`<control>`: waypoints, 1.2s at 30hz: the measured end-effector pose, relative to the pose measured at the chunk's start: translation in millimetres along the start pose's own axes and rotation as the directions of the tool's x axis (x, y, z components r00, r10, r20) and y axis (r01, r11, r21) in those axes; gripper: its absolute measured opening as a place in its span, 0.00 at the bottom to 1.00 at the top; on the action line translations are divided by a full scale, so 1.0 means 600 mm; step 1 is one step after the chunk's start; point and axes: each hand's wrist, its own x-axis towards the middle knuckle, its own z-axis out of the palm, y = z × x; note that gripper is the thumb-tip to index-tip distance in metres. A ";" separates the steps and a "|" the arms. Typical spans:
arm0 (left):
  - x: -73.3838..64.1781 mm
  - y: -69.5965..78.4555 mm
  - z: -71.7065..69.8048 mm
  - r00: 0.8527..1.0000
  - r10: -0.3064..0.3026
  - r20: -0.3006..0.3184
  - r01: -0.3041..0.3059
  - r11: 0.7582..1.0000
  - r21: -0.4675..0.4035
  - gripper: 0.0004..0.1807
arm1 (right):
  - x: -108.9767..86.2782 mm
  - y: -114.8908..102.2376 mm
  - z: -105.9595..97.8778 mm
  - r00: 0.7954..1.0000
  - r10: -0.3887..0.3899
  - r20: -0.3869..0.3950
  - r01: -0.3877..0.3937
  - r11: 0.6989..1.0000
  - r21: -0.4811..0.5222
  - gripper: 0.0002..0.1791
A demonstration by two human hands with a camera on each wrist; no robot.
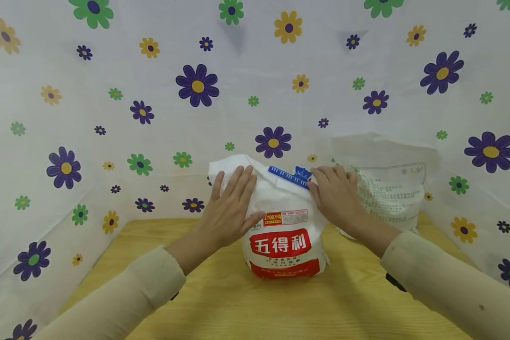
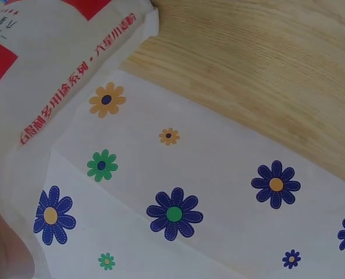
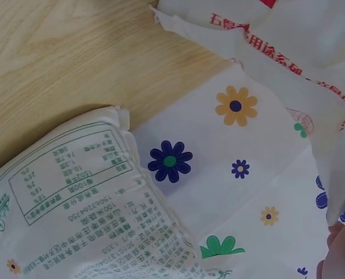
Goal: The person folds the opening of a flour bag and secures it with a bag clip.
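Note:
A white flour bag [image 1: 280, 203] with red printing stands upright on the table, its top folded over. A blue bag clip [image 1: 289, 177] with a piano-key pattern lies slanted across the fold. My left hand [image 1: 233, 208] rests on the bag's upper left side, fingers straight. At the clip's right end, my right hand [image 1: 337, 196] pinches the clip and the bag's edge between thumb and fingers. In the right wrist view, a fingertip [image 3: 342, 250] shows beside the bag's edge. Only a bit of the left hand [image 2: 7, 244] appears in the left wrist view, against the bag.
Behind and to the right stands a second white bag [image 1: 391, 189] with green printing, close to my right forearm. A wood-grain table [image 1: 221, 302] carries both bags. Flower-patterned white sheeting [image 1: 153, 85] encloses the table at the back and sides.

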 end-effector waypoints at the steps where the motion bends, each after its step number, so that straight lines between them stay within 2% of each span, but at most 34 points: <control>1: -0.002 0.001 0.001 1.000 -0.001 0.004 0.002 1.000 -0.009 0.46 | -0.002 0.002 0.001 1.000 -0.009 -0.015 0.009 1.000 0.001 0.26; 5: -0.008 0.004 0.003 1.000 0.010 0.002 -0.010 0.999 -0.032 0.45 | -0.016 0.018 0.006 0.999 -0.018 -0.045 0.019 0.999 0.027 0.28; 9: -0.017 0.006 0.010 0.999 0.036 -0.032 -0.037 0.999 -0.036 0.44 | -0.036 0.035 0.015 0.999 0.002 -0.041 0.001 0.997 0.074 0.32; 14: -0.033 0.007 0.026 0.993 0.038 -0.111 -0.044 0.998 -0.046 0.44 | -0.054 0.047 0.026 0.997 0.004 -0.079 0.005 0.994 0.111 0.35; 18: -0.049 0.011 0.041 0.982 0.009 -0.191 -0.022 0.998 -0.065 0.46 | -0.066 0.049 0.036 0.996 0.003 -0.093 0.010 0.991 0.135 0.35; 22: -0.065 0.017 0.060 0.966 -0.004 -0.258 -0.011 0.998 -0.059 0.45 | -0.086 0.048 0.050 0.997 0.003 -0.083 0.009 0.990 0.144 0.34; 26: -0.072 0.025 0.076 0.945 -0.029 -0.326 0.007 0.998 -0.067 0.45 | -0.107 0.046 0.064 0.995 0.030 -0.099 -0.012 0.983 0.184 0.39; 29: -0.077 0.033 0.087 0.921 -0.079 -0.382 0.032 0.991 -0.127 0.45 | -0.118 0.044 0.072 0.993 0.057 -0.104 -0.033 0.975 0.220 0.40; 32: -0.082 0.042 0.096 0.897 -0.136 -0.420 0.058 0.979 -0.194 0.46 | -0.129 0.042 0.080 0.994 0.075 -0.076 -0.054 0.969 0.242 0.39; 36: -0.092 0.051 0.106 0.885 -0.213 -0.413 0.110 0.960 -0.259 0.49 | -0.143 0.039 0.092 0.997 0.067 -0.042 -0.053 0.964 0.261 0.40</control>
